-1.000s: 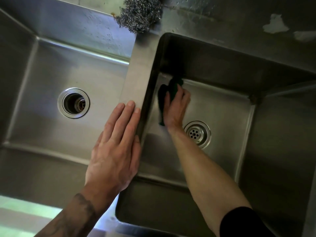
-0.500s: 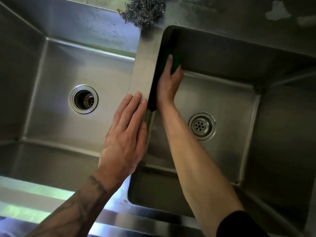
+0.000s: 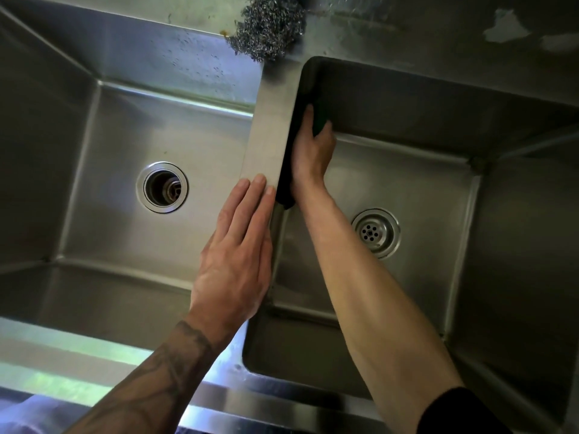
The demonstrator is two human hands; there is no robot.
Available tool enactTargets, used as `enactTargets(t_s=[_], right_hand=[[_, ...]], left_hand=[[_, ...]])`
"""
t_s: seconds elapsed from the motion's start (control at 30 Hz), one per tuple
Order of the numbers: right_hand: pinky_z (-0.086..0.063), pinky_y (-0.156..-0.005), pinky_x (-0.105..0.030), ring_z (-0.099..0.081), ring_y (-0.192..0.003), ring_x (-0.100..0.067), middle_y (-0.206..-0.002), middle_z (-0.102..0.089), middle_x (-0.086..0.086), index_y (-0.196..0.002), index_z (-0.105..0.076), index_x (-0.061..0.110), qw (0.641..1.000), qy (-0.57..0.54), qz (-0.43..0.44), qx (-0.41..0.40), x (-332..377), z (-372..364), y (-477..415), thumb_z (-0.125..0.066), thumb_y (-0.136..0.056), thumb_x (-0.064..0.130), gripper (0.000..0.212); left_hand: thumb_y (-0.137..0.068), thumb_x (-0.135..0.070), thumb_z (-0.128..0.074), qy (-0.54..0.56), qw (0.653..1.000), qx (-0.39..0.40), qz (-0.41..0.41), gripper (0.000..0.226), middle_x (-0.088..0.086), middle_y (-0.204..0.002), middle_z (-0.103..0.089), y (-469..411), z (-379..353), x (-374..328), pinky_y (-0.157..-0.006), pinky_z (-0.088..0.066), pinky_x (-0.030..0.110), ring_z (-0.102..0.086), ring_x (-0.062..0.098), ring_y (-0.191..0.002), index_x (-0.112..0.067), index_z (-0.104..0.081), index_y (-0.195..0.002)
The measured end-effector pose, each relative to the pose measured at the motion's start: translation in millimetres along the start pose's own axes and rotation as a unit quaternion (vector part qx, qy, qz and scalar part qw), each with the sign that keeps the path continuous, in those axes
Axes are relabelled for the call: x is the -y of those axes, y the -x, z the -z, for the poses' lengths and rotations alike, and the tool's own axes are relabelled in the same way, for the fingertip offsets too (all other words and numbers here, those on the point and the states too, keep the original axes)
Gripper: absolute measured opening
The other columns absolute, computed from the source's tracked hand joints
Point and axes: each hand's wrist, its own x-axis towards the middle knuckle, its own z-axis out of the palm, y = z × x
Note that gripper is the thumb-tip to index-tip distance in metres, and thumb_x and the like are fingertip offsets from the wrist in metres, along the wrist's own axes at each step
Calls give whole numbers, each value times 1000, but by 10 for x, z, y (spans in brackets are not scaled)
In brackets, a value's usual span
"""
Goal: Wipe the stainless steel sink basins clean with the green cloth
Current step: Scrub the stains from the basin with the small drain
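Your right hand (image 3: 313,151) reaches down into the right-hand stainless steel basin (image 3: 423,183), forearm stretched long, fingers laid fairly straight and pressing the dark green cloth (image 3: 318,128) flat against the basin's wall. It pushes the cloth rather than clenching it. Your left hand (image 3: 238,252) lies released, palm down with fingers straight and together, on the brushed steel divider (image 3: 272,126) just beside your right wrist; it holds nothing.

The cloth looks almost black in the shade. A greener patch shows between your fingers, and a dark strip runs down the wall past your wrist.

A round perforated steel strainer (image 3: 376,233) sits on the floor below your right forearm. The left-hand stainless steel basin (image 3: 125,136), beyond your left hand, has an open round drain (image 3: 162,187). A tangled steel-wool scourer (image 3: 269,29) rests on the worktop beyond your fingertips.
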Motion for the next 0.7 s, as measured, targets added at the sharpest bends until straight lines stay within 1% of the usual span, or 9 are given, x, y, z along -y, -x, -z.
enactTargets(t_s=[0.1, 0.17, 0.27, 0.33, 0.43, 0.5, 0.57, 0.63, 0.7], right_hand=[[-35, -87, -11, -52, -106, -14, -118, -53, -3, -134, -61, 8, 998, -10, 52, -22, 59, 3, 66, -56, -106, 39, 42], [-35, -87, -13, -56, -112, -20, -119, -55, -6, -134, -61, 8, 997, -2, 71, -35, 87, -24, 42, -56, -107, 37, 40], [-34, -83, -22, -58, -124, -35, -132, -59, -20, -135, -59, 3, 999, 14, 13, -28, 117, -89, -70, -53, -108, 39, 45], [-36, -84, -24, -58, -122, -36, -132, -60, -20, -134, -60, 4, 999, 21, -8, -23, 136, -77, -68, -53, -108, 39, 45], [-40, -90, -22, -59, -109, -20, -124, -60, -10, -130, -62, 9, 997, -14, 68, -33, 149, -30, 64, -57, -106, 37, 38], [-41, -92, -18, -58, -109, -15, -125, -60, -9, -132, -62, 11, 994, -28, 103, -40, 103, -19, 78, -58, -105, 35, 36], [-38, -89, -16, -57, -115, -19, -128, -59, -10, -136, -59, 6, 996, -9, 82, -33, 52, -37, 29, -57, -106, 33, 40], [-36, -85, -15, -58, -121, -27, -132, -59, -14, -138, -56, 2, 1000, 4, 13, -12, -48, -57, -22, -54, -108, 34, 44], [-43, -92, -21, -60, -124, -34, -136, -60, -18, -138, -58, 5, 999, 7, -44, -4, -148, -56, 13, -54, -108, 36, 44]], left_hand=[[-107, -5, -42, -1, 1000, 5, -4, 52, 15, -170, -35, 1, -2, 22, -128, -33, 47, -27, 32, -161, 1, -41, -159], [-107, -4, -43, -1, 1000, 7, -3, 53, 15, -170, -35, 5, -5, 23, -128, -34, 48, -26, 32, -162, 1, -41, -159], [-106, -5, -44, -8, 1000, 8, -3, 54, 14, -170, -34, 5, -4, 17, -127, -35, 48, -25, 31, -162, 1, -40, -160], [-107, -6, -43, -9, 1000, 8, -4, 54, 15, -170, -34, 8, -4, 18, -127, -36, 49, -26, 32, -162, 1, -40, -160], [-107, -6, -43, -2, 1000, 7, -3, 53, 14, -170, -34, 10, -3, 24, -127, -35, 48, -26, 32, -162, 1, -40, -159], [-107, -6, -43, 5, 1000, 6, -1, 53, 13, -170, -35, 10, -7, 34, -127, -35, 47, -27, 31, -161, 0, -41, -159], [-107, -7, -41, 7, 1000, 3, -2, 53, 13, -170, -35, 10, -10, 37, -128, -34, 46, -27, 31, -161, 0, -41, -159], [-107, -6, -40, 8, 1000, 1, -3, 53, 13, -170, -35, 9, -13, 37, -128, -34, 45, -27, 31, -161, 0, -41, -160], [-107, -6, -41, 12, 1000, -1, -1, 53, 13, -170, -36, 7, -12, 40, -129, -33, 45, -27, 31, -161, 0, -41, -159]])
